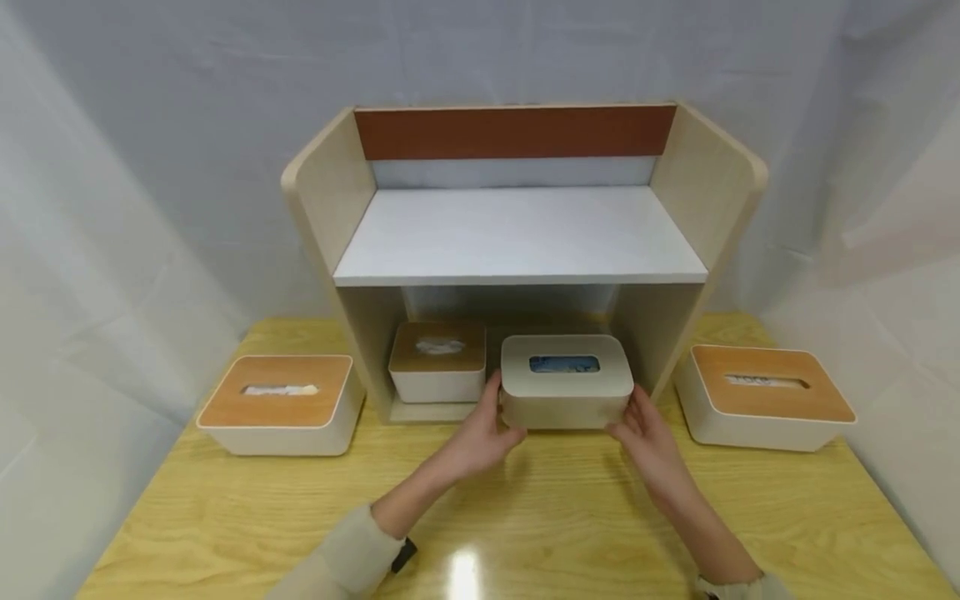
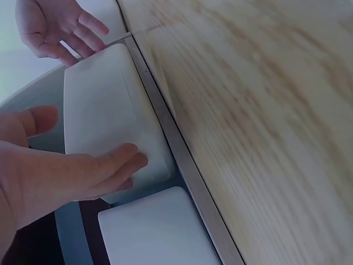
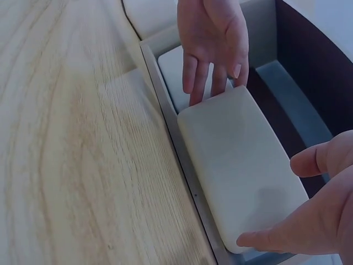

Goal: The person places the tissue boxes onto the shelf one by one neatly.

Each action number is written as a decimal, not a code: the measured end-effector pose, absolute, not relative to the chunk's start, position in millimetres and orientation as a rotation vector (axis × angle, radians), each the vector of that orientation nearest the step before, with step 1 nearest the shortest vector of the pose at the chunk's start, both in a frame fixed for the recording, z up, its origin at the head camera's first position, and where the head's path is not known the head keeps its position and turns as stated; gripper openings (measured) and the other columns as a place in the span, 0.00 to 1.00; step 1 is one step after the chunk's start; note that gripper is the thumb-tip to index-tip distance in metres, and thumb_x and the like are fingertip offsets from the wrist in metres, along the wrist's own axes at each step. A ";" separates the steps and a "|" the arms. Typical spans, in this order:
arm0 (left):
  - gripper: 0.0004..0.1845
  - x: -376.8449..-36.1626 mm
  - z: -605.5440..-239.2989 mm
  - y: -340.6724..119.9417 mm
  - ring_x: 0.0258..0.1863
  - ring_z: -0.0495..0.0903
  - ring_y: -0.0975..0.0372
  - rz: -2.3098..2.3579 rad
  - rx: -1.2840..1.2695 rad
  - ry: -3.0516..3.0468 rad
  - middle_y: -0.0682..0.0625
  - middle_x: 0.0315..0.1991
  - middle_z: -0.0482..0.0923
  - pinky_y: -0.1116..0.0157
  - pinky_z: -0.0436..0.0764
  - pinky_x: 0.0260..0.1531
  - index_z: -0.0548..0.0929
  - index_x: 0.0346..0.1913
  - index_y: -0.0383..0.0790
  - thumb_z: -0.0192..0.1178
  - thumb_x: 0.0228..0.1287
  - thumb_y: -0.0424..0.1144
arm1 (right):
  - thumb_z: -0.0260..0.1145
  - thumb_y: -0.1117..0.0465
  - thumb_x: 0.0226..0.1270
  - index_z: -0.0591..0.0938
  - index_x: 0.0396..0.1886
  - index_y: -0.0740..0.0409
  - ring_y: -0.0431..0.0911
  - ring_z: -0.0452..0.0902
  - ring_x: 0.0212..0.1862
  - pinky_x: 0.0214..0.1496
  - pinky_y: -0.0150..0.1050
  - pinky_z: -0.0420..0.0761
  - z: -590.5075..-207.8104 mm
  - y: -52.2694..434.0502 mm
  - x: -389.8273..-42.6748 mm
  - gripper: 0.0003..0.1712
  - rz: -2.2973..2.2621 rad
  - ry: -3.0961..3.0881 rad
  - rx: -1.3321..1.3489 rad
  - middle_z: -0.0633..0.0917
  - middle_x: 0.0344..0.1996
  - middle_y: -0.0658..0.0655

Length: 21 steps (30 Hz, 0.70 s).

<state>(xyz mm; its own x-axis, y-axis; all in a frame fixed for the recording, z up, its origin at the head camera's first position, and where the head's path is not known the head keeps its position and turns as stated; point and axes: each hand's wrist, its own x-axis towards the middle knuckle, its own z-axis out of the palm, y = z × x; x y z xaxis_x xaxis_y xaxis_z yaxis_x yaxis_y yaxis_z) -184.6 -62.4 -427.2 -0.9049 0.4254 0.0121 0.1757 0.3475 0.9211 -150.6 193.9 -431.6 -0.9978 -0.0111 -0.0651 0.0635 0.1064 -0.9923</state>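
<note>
A cream tissue box [image 1: 566, 367] with an oval slot in its lid stands at the front right of the shelf unit's lower compartment. Something blue shows through the slot. Against the box's left end lies my left hand [image 1: 480, 429], fingers extended along it. My right hand [image 1: 648, 442] is at the opposite end, its thumb near the front lower corner. In the right wrist view the right hand [image 3: 314, 210] has outstretched fingers at the box's end. A white tissue box with a wood-look lid [image 1: 438, 354] sits left of the cream one in the same compartment.
The wooden shelf unit [image 1: 517, 237] has a white upper board and upright side panels. Outside it, one wood-lidded tissue box [image 1: 273, 400] stands on the left and another [image 1: 772, 396] on the right. All rest on a wood-grain table [image 1: 540, 517].
</note>
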 end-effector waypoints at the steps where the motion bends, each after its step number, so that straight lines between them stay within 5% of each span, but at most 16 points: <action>1: 0.50 -185.9 -427.5 -62.1 0.70 0.60 0.38 1.586 0.530 2.383 0.25 0.75 0.47 0.44 0.69 0.65 0.35 0.78 0.30 0.60 0.67 0.33 | 0.54 0.69 0.73 0.36 0.78 0.67 0.60 0.38 0.78 0.78 0.51 0.47 -431.7 193.2 -152.1 0.46 -2.065 2.293 0.051 0.41 0.78 0.69; 10: 0.52 -190.5 -428.3 -55.4 0.74 0.53 0.41 1.587 0.479 2.360 0.28 0.77 0.37 0.47 0.65 0.68 0.31 0.78 0.32 0.59 0.67 0.34 | 0.54 0.70 0.73 0.35 0.79 0.66 0.59 0.39 0.79 0.77 0.52 0.48 -436.3 194.2 -160.6 0.46 -2.057 2.313 0.048 0.42 0.78 0.68; 21: 0.53 -206.0 -431.4 -49.9 0.76 0.48 0.43 1.602 0.525 2.430 0.29 0.78 0.37 0.48 0.57 0.72 0.32 0.78 0.31 0.60 0.63 0.31 | 0.54 0.69 0.73 0.34 0.79 0.63 0.57 0.38 0.79 0.79 0.48 0.46 -437.4 189.9 -175.9 0.47 -2.060 2.300 0.115 0.40 0.79 0.66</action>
